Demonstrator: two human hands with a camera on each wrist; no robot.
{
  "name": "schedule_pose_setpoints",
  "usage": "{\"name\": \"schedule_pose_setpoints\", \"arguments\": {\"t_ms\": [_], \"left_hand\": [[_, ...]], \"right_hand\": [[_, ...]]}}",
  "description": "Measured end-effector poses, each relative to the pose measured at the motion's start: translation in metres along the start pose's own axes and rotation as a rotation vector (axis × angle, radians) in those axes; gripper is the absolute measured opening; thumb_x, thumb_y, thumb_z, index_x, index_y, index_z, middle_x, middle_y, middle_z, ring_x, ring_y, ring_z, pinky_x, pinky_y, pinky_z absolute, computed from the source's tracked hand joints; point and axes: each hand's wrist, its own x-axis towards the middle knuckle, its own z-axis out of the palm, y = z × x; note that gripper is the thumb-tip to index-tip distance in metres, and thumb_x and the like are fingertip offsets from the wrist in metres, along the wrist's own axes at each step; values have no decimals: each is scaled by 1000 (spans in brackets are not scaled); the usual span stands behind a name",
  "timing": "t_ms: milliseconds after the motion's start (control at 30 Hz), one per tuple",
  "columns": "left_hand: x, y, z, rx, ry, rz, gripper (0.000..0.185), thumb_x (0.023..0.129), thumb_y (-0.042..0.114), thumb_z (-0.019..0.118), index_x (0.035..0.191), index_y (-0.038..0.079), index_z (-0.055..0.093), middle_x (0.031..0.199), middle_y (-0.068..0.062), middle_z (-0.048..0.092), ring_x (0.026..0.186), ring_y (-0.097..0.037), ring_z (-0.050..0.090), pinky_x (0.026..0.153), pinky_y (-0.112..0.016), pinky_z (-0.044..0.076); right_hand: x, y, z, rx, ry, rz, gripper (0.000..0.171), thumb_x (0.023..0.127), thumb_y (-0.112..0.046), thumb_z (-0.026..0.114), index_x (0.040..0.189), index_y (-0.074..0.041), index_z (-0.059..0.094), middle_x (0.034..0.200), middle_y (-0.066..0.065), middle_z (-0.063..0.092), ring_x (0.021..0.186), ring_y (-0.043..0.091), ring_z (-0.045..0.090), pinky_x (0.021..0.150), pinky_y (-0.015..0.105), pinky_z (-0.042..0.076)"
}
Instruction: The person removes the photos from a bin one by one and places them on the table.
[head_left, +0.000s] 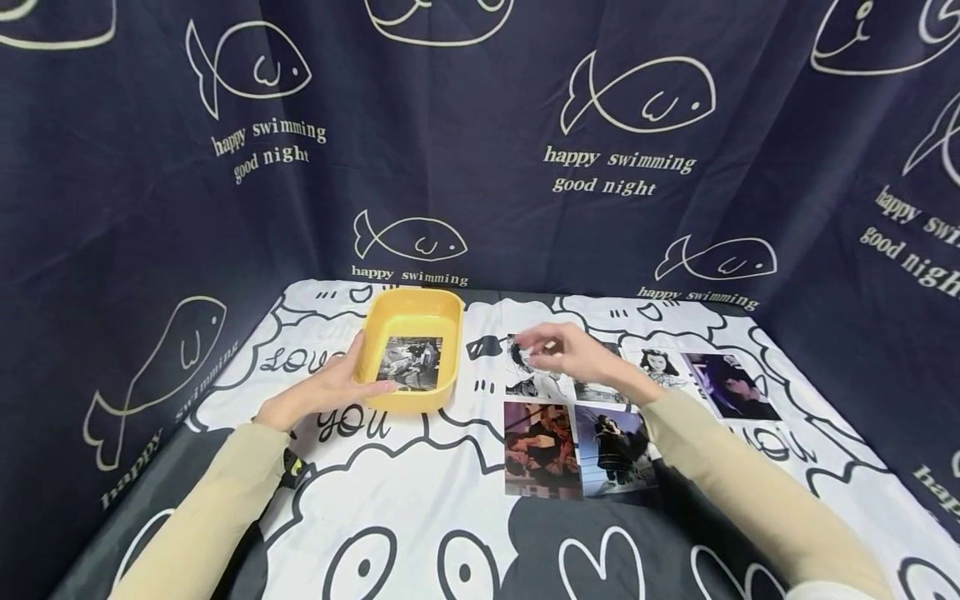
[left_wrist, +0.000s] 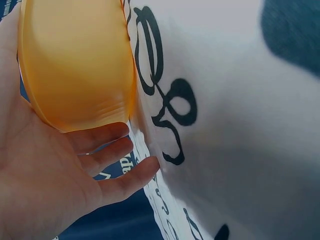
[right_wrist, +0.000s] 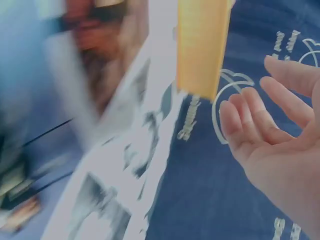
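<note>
A yellow tray [head_left: 442,321] stands on the patterned tablecloth and holds a black-and-white photo [head_left: 410,363]. My left hand [head_left: 341,383] rests against the tray's left side, thumb along its near wall. In the left wrist view the palm of my left hand [left_wrist: 100,160] touches the tray [left_wrist: 75,60], fingers relaxed and nearly straight. My right hand [head_left: 547,350] hovers, blurred, above a black-and-white photo [head_left: 528,379] on the cloth. The right wrist view shows my right hand [right_wrist: 260,125] with loose fingers and nothing in it, the tray [right_wrist: 202,45] beyond.
Several more photos lie to the right of the tray: two colour ones [head_left: 542,450] [head_left: 615,450] nearer me, two others [head_left: 660,367] [head_left: 727,385] at the far right. A dark curtain printed with fish [head_left: 637,125] walls in the table on three sides.
</note>
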Motion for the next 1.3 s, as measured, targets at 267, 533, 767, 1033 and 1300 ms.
{"name": "schedule_pose_setpoints", "arguments": {"t_ms": [267, 533, 767, 1033, 1300], "left_hand": [[0, -1, 0, -13, -1, -11, 114, 80, 59, 69, 156, 20, -7, 144, -28, 44, 132, -43, 44, 110, -63, 30], [2, -1, 0, -18, -3, 3, 112, 81, 57, 69, 155, 22, -7, 143, -26, 46, 129, -42, 47, 108, -61, 34], [1, 0, 1, -11, -1, -6, 109, 83, 53, 68, 156, 20, -7, 144, -27, 45, 129, -42, 48, 108, -61, 34], [1, 2, 1, 10, -7, -23, 115, 82, 58, 67, 155, 15, -11, 150, -31, 34, 133, -44, 42, 110, -61, 31], [1, 3, 1, 2, -8, -12, 114, 81, 58, 68, 155, 16, -9, 149, -31, 35, 133, -45, 42, 110, -63, 31]], "right_hand": [[80, -18, 13, 65, 40, -31, 38, 90, -5, 66, 127, -2, 61, 110, 21, 66, 95, 28, 65, 82, 29, 56], [143, -26, 37, 80, 0, -8, 38, 89, -6, 67, 127, -7, 63, 118, 17, 67, 103, 28, 66, 89, 33, 54], [171, -21, 64, 94, -196, 32, 45, 87, 5, 64, 131, -7, 60, 126, 15, 63, 111, 33, 60, 92, 31, 53], [187, -20, 76, 61, -338, 93, 49, 83, 13, 61, 126, -11, 65, 126, 23, 60, 107, 32, 61, 75, 21, 51], [193, -17, 81, 22, -359, 146, 49, 82, 11, 64, 128, -7, 63, 127, 22, 60, 84, 15, 58, 78, 30, 52]]}}
